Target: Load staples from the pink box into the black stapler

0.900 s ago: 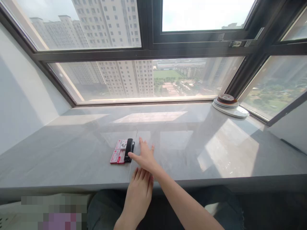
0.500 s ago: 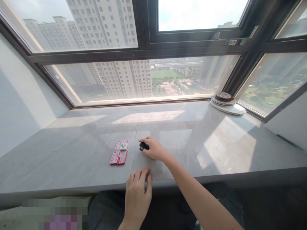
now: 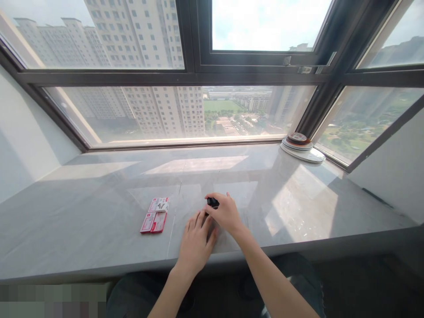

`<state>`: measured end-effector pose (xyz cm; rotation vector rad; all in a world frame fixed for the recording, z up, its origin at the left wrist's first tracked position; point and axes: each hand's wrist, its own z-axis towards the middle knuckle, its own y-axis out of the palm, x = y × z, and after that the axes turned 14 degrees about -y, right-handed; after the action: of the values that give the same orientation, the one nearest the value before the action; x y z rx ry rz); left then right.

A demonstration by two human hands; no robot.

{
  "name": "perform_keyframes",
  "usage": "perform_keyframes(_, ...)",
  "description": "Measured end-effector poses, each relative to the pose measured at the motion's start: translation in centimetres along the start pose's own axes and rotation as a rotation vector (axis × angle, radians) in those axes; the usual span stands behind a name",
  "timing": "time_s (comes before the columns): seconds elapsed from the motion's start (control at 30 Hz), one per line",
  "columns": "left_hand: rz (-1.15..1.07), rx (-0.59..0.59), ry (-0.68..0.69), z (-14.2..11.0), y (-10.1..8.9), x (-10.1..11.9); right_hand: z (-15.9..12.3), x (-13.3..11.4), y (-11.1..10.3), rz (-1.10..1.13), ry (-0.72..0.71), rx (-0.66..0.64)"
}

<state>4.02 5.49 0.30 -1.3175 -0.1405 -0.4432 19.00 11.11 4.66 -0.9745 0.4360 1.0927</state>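
My right hand [image 3: 228, 213] is closed around a small black stapler [image 3: 212, 202], pinching it between thumb and fingers just over the marble sill. Most of the stapler is hidden in the grip. My left hand [image 3: 198, 238] lies palm down with its fingers stretched out. Its fingertips reach up to my right thumb and the stapler's near end; whether they touch it I cannot tell. To the left, several red-and-white small boxes [image 3: 154, 221] lie side by side, with a small white box [image 3: 162, 206] on top showing a picture of staples.
A grey marble window sill [image 3: 99, 221] spans the view, its front edge close to my knees. A stack of plates [image 3: 302, 148] stands in the back right corner. Dark-framed windows [image 3: 185, 77] rise behind, and a white wall [image 3: 29, 145] bounds the left.
My right hand has moved right and slightly nearer, its fingers closing more over the stapler. My left hand has slid forward to meet it. The view has shifted a little.
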Motion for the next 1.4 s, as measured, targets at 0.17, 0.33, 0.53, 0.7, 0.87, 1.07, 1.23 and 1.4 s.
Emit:
perform_keyframes(0.17,0.046,0.033,-0.059,0.3,-0.3,-1.8,0.8,2.2,-1.4,0.664,0.171,0.441)
perform_keyframes(0.33,0.018,0.058,-0.043,0.5,-0.6,-1.9,-2.2,4.8,-3.9,1.044,0.411,0.621)
perform_keyframes(0.53,0.082,0.316,-0.346,-0.3,-2.4,-3.8,-7.4,4.8,-6.5,0.916,0.496,0.548)
perform_keyframes(0.7,0.222,0.303,-0.505,-3.0,-3.6,-6.5,-10.2,3.6,-7.2,0.53,0.535,0.128)
perform_keyframes(0.87,0.003,0.131,-0.277,-3.7,-3.6,-6.3,-9.1,1.7,-5.8,0.113,0.378,-0.192)
perform_keyframes(1.07,-0.352,-0.088,-0.018,-0.4,-2.1,-1.9,-6.2,1.6,-3.2,0.201,0.373,-0.41)
perform_keyframes(1.23,-0.452,-0.123,-0.036,1.2,-1.1,-1.6,-5.9,3.7,-5.1,0.156,0.403,-0.401)
perform_keyframes(1.4,-0.479,-0.106,-0.034,1.1,-0.7,-2.3,-6.6,5.1,-8.1,0.052,0.454,-0.412)
